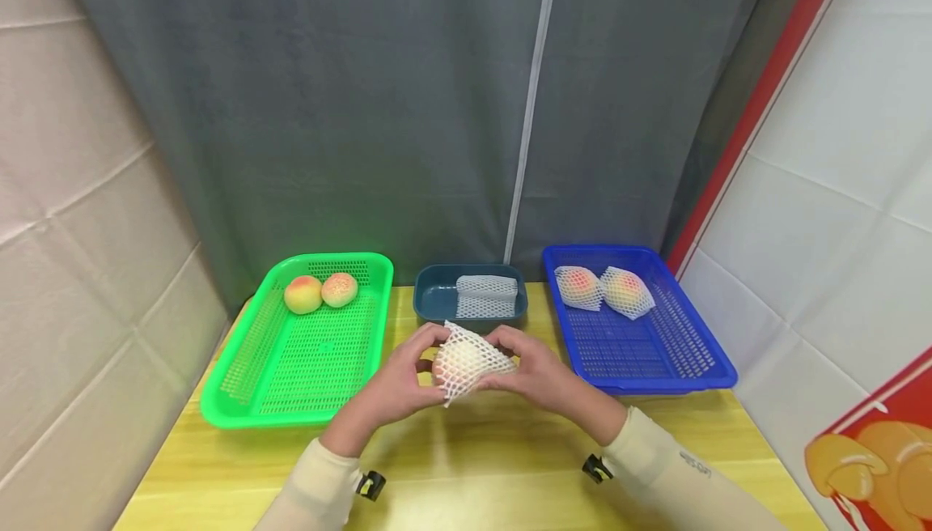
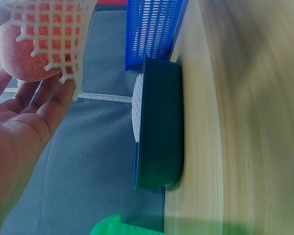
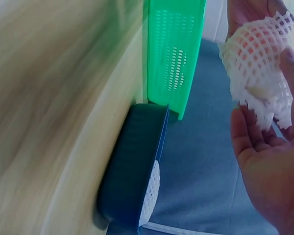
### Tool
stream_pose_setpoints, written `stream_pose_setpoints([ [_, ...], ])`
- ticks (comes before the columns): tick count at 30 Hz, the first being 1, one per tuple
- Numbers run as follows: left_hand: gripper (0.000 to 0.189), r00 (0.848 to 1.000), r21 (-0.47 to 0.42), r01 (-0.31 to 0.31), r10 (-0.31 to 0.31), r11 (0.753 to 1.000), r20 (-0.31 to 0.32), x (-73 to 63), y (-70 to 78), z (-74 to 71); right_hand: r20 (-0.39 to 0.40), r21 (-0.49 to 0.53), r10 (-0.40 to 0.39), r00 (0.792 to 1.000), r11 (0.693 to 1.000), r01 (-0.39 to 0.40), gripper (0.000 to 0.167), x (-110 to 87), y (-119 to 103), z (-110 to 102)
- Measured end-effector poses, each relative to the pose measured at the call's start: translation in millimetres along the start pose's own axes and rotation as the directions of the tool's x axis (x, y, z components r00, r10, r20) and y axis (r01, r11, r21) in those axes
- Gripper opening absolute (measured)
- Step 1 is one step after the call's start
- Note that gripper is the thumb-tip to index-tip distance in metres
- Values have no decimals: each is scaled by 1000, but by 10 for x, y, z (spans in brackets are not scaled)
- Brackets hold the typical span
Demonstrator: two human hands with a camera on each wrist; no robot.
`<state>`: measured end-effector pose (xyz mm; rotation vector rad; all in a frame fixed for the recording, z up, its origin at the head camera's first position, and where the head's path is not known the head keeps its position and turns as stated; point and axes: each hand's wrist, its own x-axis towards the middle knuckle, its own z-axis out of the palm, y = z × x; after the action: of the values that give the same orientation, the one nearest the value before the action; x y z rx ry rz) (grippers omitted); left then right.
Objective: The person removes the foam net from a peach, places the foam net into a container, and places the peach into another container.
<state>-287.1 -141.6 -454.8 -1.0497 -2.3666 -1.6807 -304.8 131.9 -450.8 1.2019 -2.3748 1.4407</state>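
Note:
Both hands are raised over the front of the table, around a peach (image 2: 25, 61) partly inside a white foam net sleeve (image 1: 469, 359). My left hand (image 1: 396, 381) grips the peach from the left, fingers and thumb curled about its uncovered side and the net's open edge. On the other side, my right hand (image 1: 537, 373) pinches the gathered end of the sleeve between thumb and fingers. In the right wrist view, the net (image 3: 259, 58) covers most of the reddish fruit. Just beyond the hands is a dark teal tub (image 1: 437, 304) with flat foam nets (image 1: 486, 296) in it.
To the left sits a green basket (image 1: 291, 381) with two bare peaches (image 1: 302, 295) at its back. At right, a blue basket (image 1: 619, 353) holds two netted peaches (image 1: 628, 292). A grey curtain (image 1: 364, 110) hangs behind the wooden table (image 1: 466, 466).

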Motion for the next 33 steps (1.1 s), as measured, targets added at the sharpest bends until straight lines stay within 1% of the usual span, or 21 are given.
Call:
stream_pose_setpoints([
  [3,68,1000,12,5,-5,1000,10,-19,5,-23,12,-3,-19,1000,1000,19,25,2,0,-39],
  [5,67,1000,20,4,-5,1000,17,-29,-2,-35,16,-4,-12,1000,1000,12,20,-4,0,-65],
  [10,66,999,13,-4,4,1000,32,-47,-19,-59,32,-36,50,998,998,-49,14,-15,-20,-114],
  [14,65,999,-2,13,-12,1000,43,-54,-10,-79,81,-95,94,992,992,-86,12,-5,-44,-145],
  [18,64,998,-20,44,-43,999,50,-57,11,-105,155,-173,142,978,978,-115,16,17,-81,-184],
  [21,63,997,-28,59,-58,998,46,-59,15,-122,203,-227,162,966,967,-115,21,33,-106,-207],
  [24,64,997,-31,66,-64,997,46,-62,5,-134,236,-266,169,957,958,-104,22,44,-131,-218],
  [26,63,997,-29,63,-62,998,46,-65,-5,-140,251,-283,165,954,955,-91,20,52,-143,-222],
  [30,63,998,-18,39,-38,999,42,-74,-21,-153,272,-296,142,952,953,-57,12,74,-136,-220],
  [33,62,999,-12,33,-33,999,34,-78,-19,-167,293,-310,111,950,951,-15,9,92,-114,-222],
])
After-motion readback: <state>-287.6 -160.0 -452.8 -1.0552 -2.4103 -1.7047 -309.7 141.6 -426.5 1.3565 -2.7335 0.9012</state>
